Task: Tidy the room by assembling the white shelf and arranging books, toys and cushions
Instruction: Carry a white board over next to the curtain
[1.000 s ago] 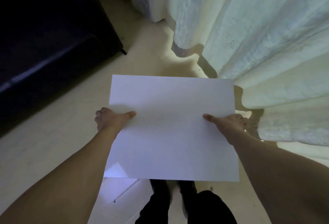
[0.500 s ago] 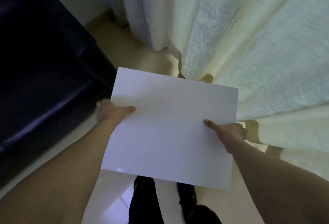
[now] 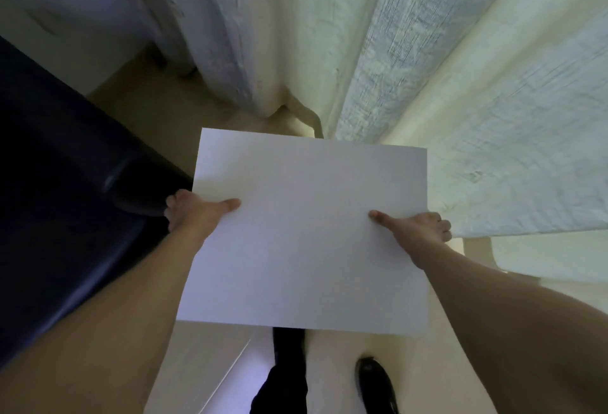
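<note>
Both hands grip one white panel (image 3: 306, 232), a flat square board held roughly level in front of the body. Left hand (image 3: 194, 213) clamps the panel's left edge: thumb lies flat on the top face pointing right, other fingers curl under the edge, knuckles showing just outside it. Right hand (image 3: 418, 229) clamps the right edge the same way, thumb on top pointing left, fingers wrapped below. Both forearms run in from the near corners of the view.

Panel position: off the floor, centre of view, its far edge near the hem of the curtain (image 3: 427, 84). Contact between panel and curtain cannot be told. Panel face is plain, no markings visible.

Surroundings: pale curtain hangs in heavy folds across the far and right side, hem reaching the floor (image 3: 332, 374). Dark sofa (image 3: 65, 199), glossy surface, fills the left; the left hand is just beside its corner. Floor is light. Below the panel's near edge: a dark trouser leg (image 3: 286, 377) and a black shoe (image 3: 375, 384) standing on the floor.
</note>
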The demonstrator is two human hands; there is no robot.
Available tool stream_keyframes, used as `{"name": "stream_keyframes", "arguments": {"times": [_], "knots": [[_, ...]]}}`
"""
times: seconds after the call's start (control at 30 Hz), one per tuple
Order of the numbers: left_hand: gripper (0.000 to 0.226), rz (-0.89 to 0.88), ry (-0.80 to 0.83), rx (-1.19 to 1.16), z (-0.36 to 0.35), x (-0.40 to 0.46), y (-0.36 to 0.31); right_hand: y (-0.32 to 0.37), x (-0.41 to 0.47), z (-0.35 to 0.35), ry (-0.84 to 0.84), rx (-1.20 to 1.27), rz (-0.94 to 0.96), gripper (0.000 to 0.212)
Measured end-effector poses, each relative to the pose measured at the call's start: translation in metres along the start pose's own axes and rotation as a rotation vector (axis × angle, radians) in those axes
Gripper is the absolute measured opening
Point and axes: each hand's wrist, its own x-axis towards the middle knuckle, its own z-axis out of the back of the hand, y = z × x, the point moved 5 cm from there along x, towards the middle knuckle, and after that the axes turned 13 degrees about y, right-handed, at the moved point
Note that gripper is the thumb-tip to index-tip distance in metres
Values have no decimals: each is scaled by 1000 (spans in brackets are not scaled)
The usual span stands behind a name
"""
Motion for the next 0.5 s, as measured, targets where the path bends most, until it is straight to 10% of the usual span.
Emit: {"name": "stream_keyframes", "arguments": {"times": [0.5], "knots": [[98,34,34,70,-14,47,-27,28,35,-3,11,-34,-28,120]]}}
